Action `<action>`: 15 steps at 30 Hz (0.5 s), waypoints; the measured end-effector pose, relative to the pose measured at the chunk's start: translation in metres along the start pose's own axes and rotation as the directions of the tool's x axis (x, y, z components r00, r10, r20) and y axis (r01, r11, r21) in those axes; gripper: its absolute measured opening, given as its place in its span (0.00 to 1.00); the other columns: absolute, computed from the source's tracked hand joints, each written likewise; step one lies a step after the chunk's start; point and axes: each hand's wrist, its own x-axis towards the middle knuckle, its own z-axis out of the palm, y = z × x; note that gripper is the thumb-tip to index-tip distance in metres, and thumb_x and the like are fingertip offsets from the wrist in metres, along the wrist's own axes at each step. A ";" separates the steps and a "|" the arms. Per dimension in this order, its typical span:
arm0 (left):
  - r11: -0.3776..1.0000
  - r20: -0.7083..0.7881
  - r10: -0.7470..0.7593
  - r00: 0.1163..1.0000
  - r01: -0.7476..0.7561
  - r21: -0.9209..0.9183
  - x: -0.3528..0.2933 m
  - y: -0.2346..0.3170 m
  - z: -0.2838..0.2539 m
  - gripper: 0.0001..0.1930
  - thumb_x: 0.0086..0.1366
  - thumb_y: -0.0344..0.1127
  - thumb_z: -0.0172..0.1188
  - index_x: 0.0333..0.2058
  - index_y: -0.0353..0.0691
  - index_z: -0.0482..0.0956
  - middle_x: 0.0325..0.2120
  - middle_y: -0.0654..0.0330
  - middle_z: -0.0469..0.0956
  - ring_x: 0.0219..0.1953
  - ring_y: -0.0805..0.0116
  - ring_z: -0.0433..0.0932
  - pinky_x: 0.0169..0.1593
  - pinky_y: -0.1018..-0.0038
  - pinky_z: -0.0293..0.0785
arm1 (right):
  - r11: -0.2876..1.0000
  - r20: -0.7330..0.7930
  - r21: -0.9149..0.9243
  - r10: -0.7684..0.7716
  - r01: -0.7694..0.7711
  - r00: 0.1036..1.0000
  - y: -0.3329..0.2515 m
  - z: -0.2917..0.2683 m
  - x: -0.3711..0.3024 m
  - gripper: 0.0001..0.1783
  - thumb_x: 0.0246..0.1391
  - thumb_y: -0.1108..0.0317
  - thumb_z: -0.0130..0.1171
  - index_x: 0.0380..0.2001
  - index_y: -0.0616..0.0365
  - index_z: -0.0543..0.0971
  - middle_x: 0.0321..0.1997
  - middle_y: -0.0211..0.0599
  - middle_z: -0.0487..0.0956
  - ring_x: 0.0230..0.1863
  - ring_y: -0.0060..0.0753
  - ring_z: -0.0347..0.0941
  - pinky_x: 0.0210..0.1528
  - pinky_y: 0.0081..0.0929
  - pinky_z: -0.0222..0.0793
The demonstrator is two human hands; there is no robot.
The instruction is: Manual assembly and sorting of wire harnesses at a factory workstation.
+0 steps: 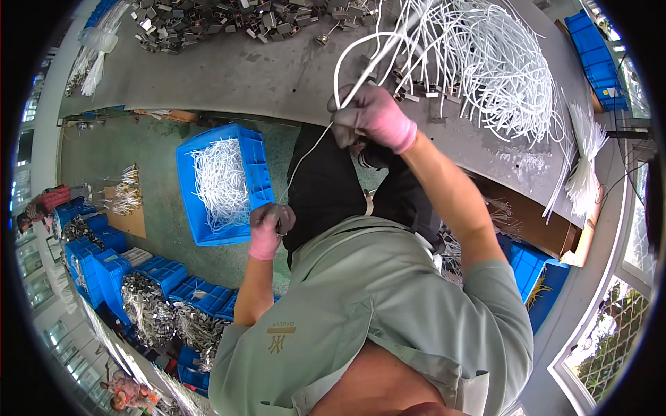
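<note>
My right hand [371, 119], in a grey and pink glove, is closed around a few white flexible tubes [372, 73] at the table's near edge. The tubes run up from its fingers toward a large tangled heap of the same white tubes [496, 66]. A thin pale wire [309, 154] hangs from this hand in a curve down to my left hand [272, 229]. That hand, gloved alike, is curled closed at the wire's lower end, beside a blue crate [262, 163] of short white pieces [220, 184]. What lies inside its fingers is partly hidden.
Small metal parts [267, 26] are piled along the far left of the grey table [229, 73]. A bundle of white strands [586, 156] hangs at the right edge. Blue crates [201, 295] and metal pieces [146, 308] line the floor at left, near a cardboard sheet [126, 220].
</note>
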 end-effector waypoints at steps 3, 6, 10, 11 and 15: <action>0.994 0.063 0.094 0.994 -0.090 -0.058 0.001 -0.002 -0.002 0.16 0.65 0.27 0.42 0.16 0.39 0.58 0.07 0.63 0.54 0.09 0.73 0.55 0.20 0.76 0.62 | 0.940 -0.148 0.259 -0.191 0.224 0.970 -0.001 -0.003 -0.005 0.19 0.54 0.60 0.59 0.42 0.64 0.73 0.14 0.36 0.71 0.15 0.31 0.69 0.21 0.25 0.65; 0.985 0.048 0.103 0.993 -0.109 0.130 -0.001 0.001 -0.004 0.18 0.66 0.28 0.41 0.15 0.39 0.58 0.06 0.64 0.54 0.09 0.73 0.55 0.20 0.76 0.62 | 0.870 -0.229 0.319 -0.313 0.375 0.922 -0.020 -0.034 -0.001 0.21 0.59 0.55 0.54 0.45 0.63 0.71 0.19 0.33 0.71 0.18 0.26 0.65 0.24 0.21 0.62; 0.996 0.040 -0.082 0.996 0.080 0.038 0.018 0.021 0.006 0.20 0.65 0.34 0.46 0.13 0.39 0.61 0.07 0.64 0.58 0.09 0.74 0.57 0.18 0.75 0.57 | 0.979 -0.350 0.064 -0.158 0.192 0.923 -0.038 -0.020 -0.002 0.12 0.59 0.64 0.55 0.34 0.65 0.75 0.18 0.35 0.73 0.17 0.28 0.68 0.22 0.23 0.64; 0.976 -0.017 -0.135 0.991 0.136 0.171 0.029 0.027 0.013 0.21 0.64 0.37 0.48 0.11 0.39 0.64 0.07 0.64 0.60 0.10 0.74 0.58 0.18 0.74 0.55 | 0.990 -0.299 -0.033 -0.138 0.135 0.944 -0.027 -0.011 -0.002 0.12 0.58 0.65 0.56 0.28 0.64 0.75 0.17 0.36 0.74 0.17 0.27 0.70 0.21 0.22 0.65; 0.967 -0.083 -0.106 0.991 0.122 0.222 0.067 0.035 0.027 0.20 0.68 0.45 0.47 0.19 0.38 0.68 0.10 0.65 0.64 0.10 0.77 0.61 0.16 0.77 0.54 | 0.996 -0.243 -0.092 -0.003 -0.020 0.970 -0.007 0.032 -0.004 0.11 0.57 0.65 0.57 0.29 0.64 0.76 0.18 0.34 0.76 0.18 0.21 0.72 0.20 0.17 0.65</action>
